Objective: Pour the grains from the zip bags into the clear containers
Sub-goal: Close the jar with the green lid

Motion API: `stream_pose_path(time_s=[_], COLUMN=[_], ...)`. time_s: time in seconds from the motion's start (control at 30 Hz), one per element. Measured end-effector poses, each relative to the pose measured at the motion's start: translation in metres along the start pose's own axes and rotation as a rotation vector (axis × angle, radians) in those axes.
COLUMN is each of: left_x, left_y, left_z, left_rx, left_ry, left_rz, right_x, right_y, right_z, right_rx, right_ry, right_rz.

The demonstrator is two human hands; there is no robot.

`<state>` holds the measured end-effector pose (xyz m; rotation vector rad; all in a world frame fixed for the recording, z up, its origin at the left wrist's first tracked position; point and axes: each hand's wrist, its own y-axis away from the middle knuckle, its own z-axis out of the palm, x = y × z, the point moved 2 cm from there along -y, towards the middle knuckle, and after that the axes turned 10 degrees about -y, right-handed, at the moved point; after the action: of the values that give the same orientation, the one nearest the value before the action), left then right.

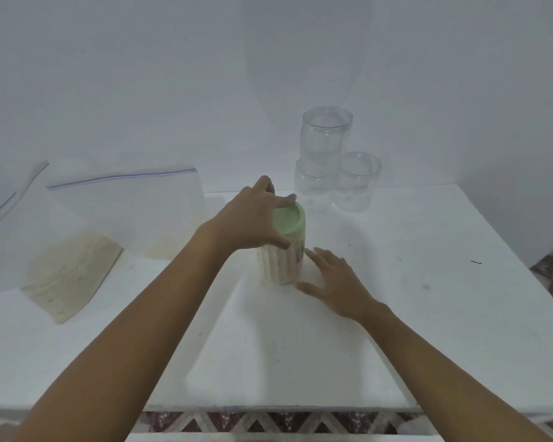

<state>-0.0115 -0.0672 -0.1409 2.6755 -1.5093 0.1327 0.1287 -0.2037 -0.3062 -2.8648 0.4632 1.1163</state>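
Note:
A tall clear container (pixel 281 266) full of pale grains stands mid-table, capped by a green lid (pixel 288 220). My left hand (pixel 249 220) grips the lid and the container's top from the left. My right hand (pixel 336 282) lies open beside the container's base, fingers spread, touching or nearly touching it. A zip bag with pale grains (pixel 67 275) lies flat at the left. A second, nearly empty zip bag (pixel 131 212) leans behind it against the wall. Three empty clear containers (pixel 326 138) stand at the back, one stacked on another.
The white table (pixel 428 314) ends at a front edge near the bottom, with patterned floor tiles (pixel 268 422) below. A white wall closes the back and right side. A small dark speck (pixel 475 262) lies at the right.

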Motion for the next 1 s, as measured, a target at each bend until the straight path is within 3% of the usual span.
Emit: stream_pose_path(time_s=[0.17,0.3,0.4,0.7,1.0], left_x=[-0.016,-0.032,-0.049,-0.076,-0.083], left_y=[-0.039,-0.073,-0.103,-0.166,-0.173], left_z=[0.021,0.039,0.05,0.058,0.062], left_rx=[0.073,0.198,0.26,0.316,0.31], left_ry=[-0.036,-0.061,0.045,0.094,0.162], left_rz=[-0.008,-0.035,-0.101,-0.148,-0.125], right_x=[0.018,0.019,0.02,0.023,0.02], right_y=[0.004,0.001,0.0,-0.003,-0.008], right_z=[0.014,0.015,0.015,0.018,0.017], right_rx=[-0.034,-0.024,-0.031,-0.061,-0.064], right_ry=[0.235,0.269,0.263,0.293,0.303], right_rz=[-0.017,-0.015,-0.018,-0.005,-0.031])
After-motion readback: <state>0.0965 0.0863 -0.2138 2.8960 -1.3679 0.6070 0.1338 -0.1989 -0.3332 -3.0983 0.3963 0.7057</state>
